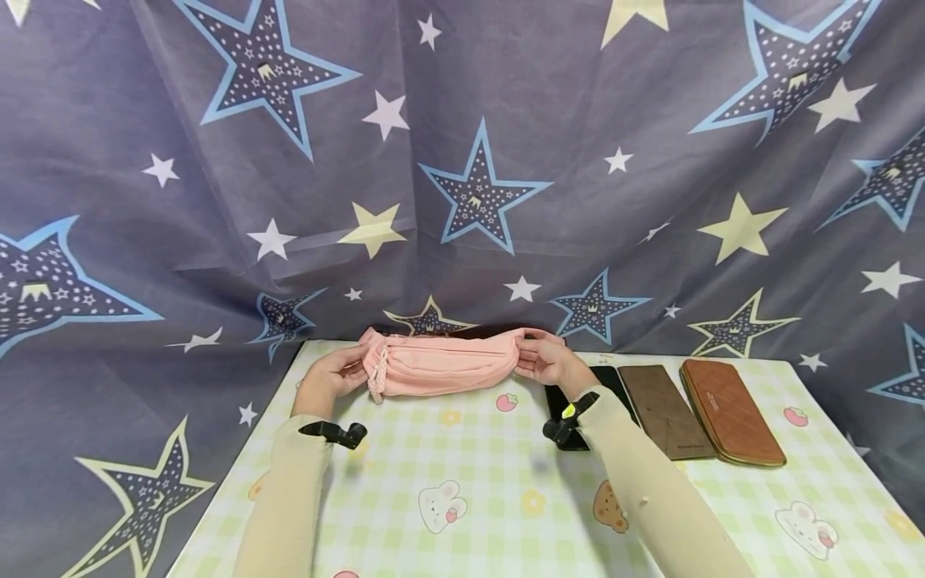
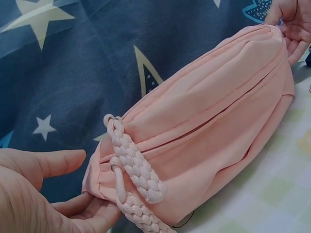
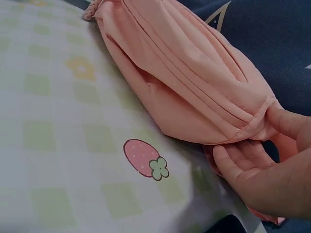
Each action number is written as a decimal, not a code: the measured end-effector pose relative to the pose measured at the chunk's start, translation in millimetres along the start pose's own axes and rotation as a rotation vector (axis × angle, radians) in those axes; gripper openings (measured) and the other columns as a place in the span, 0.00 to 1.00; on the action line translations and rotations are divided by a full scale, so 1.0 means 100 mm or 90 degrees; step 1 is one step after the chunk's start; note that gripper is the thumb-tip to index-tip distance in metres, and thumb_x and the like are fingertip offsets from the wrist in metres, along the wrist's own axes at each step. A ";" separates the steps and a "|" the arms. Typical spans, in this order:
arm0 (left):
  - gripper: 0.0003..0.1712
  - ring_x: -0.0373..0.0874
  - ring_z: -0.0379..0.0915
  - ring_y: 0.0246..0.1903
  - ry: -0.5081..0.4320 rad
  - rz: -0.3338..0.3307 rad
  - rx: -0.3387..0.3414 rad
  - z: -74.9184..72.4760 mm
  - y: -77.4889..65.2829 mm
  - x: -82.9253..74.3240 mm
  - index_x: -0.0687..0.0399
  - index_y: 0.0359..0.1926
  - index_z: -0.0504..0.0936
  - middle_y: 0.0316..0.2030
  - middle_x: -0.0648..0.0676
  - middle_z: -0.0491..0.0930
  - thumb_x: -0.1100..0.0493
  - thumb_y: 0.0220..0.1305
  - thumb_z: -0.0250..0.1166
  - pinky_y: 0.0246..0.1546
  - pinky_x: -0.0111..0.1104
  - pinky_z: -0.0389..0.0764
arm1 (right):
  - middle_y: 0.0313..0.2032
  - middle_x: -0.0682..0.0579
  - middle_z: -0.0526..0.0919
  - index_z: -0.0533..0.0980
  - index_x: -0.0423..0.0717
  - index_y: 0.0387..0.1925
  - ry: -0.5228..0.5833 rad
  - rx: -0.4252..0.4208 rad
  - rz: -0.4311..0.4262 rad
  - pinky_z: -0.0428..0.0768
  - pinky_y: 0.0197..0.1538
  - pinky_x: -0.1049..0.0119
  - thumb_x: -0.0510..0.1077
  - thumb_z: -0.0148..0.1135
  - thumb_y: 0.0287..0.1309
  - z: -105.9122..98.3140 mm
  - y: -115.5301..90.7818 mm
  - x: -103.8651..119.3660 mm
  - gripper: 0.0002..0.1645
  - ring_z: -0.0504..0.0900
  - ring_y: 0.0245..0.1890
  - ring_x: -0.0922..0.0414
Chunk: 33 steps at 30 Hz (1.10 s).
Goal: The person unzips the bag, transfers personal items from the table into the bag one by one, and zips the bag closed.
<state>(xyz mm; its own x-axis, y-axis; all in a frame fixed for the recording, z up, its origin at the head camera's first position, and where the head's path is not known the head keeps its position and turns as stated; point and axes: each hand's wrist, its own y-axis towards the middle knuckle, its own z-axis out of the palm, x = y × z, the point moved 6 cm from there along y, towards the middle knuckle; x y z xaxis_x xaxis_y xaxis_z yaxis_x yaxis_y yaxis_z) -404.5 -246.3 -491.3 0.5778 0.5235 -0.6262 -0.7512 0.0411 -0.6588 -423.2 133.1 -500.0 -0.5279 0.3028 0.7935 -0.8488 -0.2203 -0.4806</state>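
A pink waist bag (image 1: 448, 363) with zip seams lies lengthwise at the back of the table, against the curtain. Two braided pulls (image 2: 138, 167) hang at its left end. My left hand (image 1: 338, 371) touches that end with its fingers, partly hidden behind the fabric; the thumb stands straight and apart from the bag in the left wrist view. At the opposite end, my right hand (image 1: 545, 361) holds the bag's corner and strap, thumb above and fingers curled beneath, as the right wrist view shows. A black flat item (image 1: 614, 380) lies partly under my right forearm.
Right of the black item lie a brown flat wallet (image 1: 666, 413) and a tan quilted zip wallet (image 1: 733, 411). A green checked cloth (image 1: 390, 490) with printed animals covers the table. Behind it hangs a dark star-patterned curtain (image 1: 491, 281).
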 end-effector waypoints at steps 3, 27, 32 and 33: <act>0.11 0.41 0.79 0.37 0.002 -0.003 0.021 0.02 0.00 0.00 0.57 0.30 0.83 0.29 0.53 0.82 0.64 0.72 0.61 0.53 0.30 0.84 | 0.24 0.57 0.86 0.72 0.58 0.51 -0.011 -0.004 -0.012 0.84 0.42 0.64 0.40 0.55 0.75 0.01 -0.02 0.04 0.09 0.84 0.29 0.60; 0.18 0.41 0.86 0.33 0.054 0.043 0.216 0.49 -0.46 -0.04 0.60 0.29 0.85 0.30 0.54 0.88 0.67 0.76 0.54 0.40 0.31 0.88 | 0.26 0.58 0.87 0.82 0.56 0.29 -0.025 -0.018 0.005 0.85 0.38 0.70 0.46 0.52 0.77 -0.15 -0.64 0.38 0.18 0.86 0.29 0.63; 0.22 0.39 0.86 0.33 0.114 0.057 0.254 0.50 -0.49 0.03 0.58 0.29 0.87 0.30 0.52 0.89 0.68 0.78 0.51 0.40 0.29 0.88 | 0.26 0.58 0.87 0.72 0.59 0.54 -0.007 -0.045 -0.005 0.85 0.37 0.70 0.44 0.54 0.76 -0.23 -0.72 0.31 0.10 0.85 0.28 0.63; 0.22 0.39 0.86 0.33 0.125 0.060 0.256 0.50 -0.49 0.05 0.58 0.29 0.87 0.30 0.52 0.89 0.68 0.78 0.51 0.40 0.29 0.88 | 0.25 0.59 0.87 0.69 0.59 0.60 -0.007 -0.051 -0.007 0.85 0.37 0.70 0.43 0.54 0.76 -0.24 -0.73 0.29 0.16 0.85 0.28 0.63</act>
<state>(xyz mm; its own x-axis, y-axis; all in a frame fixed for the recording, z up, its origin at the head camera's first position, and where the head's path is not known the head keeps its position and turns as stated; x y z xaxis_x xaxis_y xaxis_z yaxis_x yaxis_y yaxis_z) -381.0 -203.6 -441.5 0.5210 0.3718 -0.7683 -0.8456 0.3478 -0.4051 -377.5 180.3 -450.6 -0.5187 0.2946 0.8026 -0.8543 -0.1418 -0.5000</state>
